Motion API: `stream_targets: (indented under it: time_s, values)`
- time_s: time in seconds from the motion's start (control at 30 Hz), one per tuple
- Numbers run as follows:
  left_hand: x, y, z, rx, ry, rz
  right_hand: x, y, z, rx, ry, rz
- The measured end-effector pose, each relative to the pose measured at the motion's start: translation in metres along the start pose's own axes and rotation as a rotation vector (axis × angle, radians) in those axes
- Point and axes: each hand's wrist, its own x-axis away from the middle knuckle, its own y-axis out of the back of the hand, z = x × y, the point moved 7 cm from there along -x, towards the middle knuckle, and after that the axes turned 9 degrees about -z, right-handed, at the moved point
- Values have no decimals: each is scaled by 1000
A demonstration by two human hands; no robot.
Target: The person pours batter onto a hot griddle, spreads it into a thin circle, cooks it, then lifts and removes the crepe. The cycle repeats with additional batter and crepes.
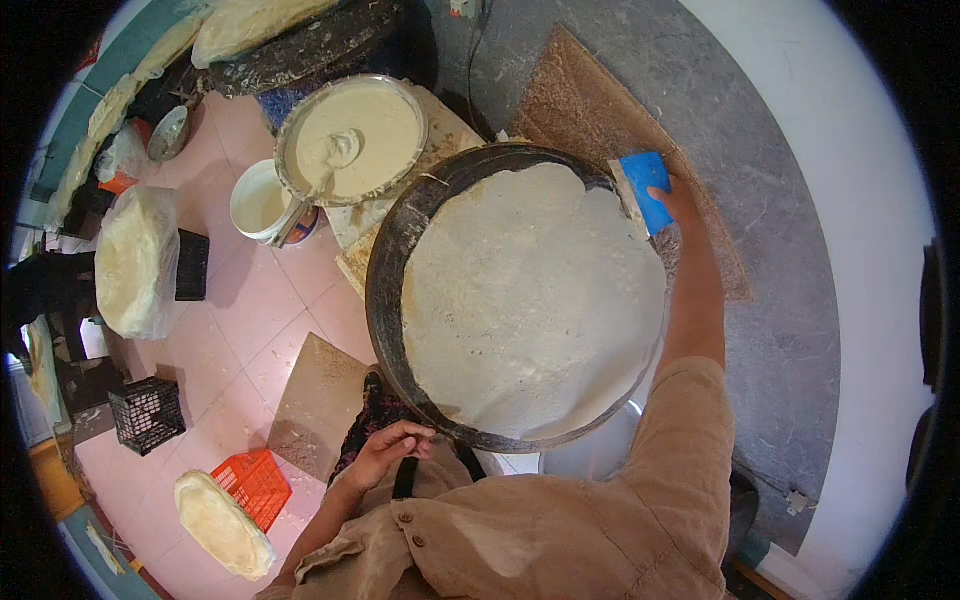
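Note:
A large round griddle (384, 290) with a dark raised rim lies before me, its plate covered by a thin pale sheet of batter (530, 310). The sheet's edge is uneven, and a bare dark strip shows along the left. My right hand (680, 203) is closed on a blue scraper (648, 190) at the griddle's far right rim; the blade side is smeared with batter. Close to the near left rim, my left hand (395, 447) hangs with loosely bent fingers, nothing visible in it.
A wide bowl of batter (375, 120) with a ladle (330, 160) stands beyond the griddle, left. Below it is a white bucket (255, 205). Stacks of pale flat sheets (135, 265) sit by black and orange crates (255, 485). A brown board (590, 95) leans near the grey wall.

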Motion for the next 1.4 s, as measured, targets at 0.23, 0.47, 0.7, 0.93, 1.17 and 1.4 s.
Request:
stream_targets:
  time_s: [0.23,0.47,0.7,0.93,1.17,1.4]
  values:
    - [-4,-3,-6,-9,32,16,-10,-3,-18,61,16,-34]
    - [-2,-1,-14,-33,13,16,6,8,-30,-10,36,-49]
    - [-6,1,-15,-3,35,-53,14,-2,30,-44,-11,70]
    - [-8,-3,-14,-2,44,-16,-10,-24,37,-79,77,40]
    - [-4,-5,-18,-3,21,-10,-44,-51,85,-204,138,137]
    - [2,-9,-20,17,-15,-27,4,-70,249,-128,282,354]
